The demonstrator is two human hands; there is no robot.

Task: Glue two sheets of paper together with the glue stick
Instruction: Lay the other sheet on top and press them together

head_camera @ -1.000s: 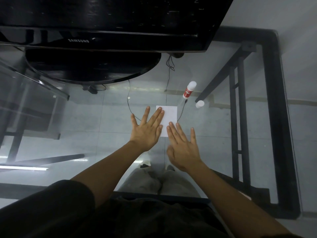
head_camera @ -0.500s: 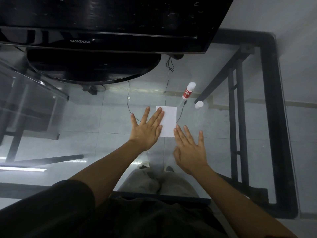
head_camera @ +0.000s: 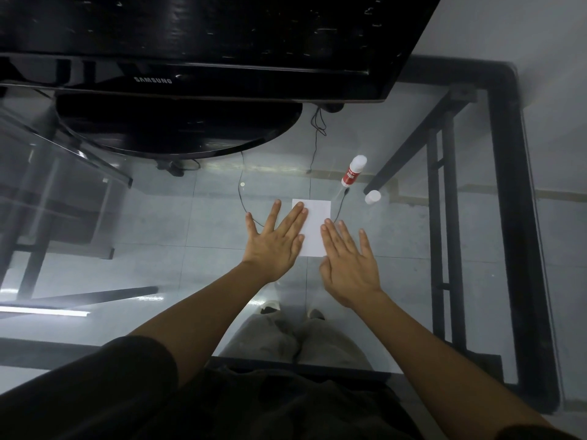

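Both hands lie flat, fingers spread, gripping nothing: the left hand covers the left edge of the white paper, the right hand its lower right corner. Beyond the right hand's fingertips on the glass tabletop stand the glue stick and, apart, its cap.

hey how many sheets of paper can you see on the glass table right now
1 white sheet shows, flat between the left hand and right hand. A second may lie hidden beneath it.

Home or office desk: glass table, Samsung monitor, tiled floor.
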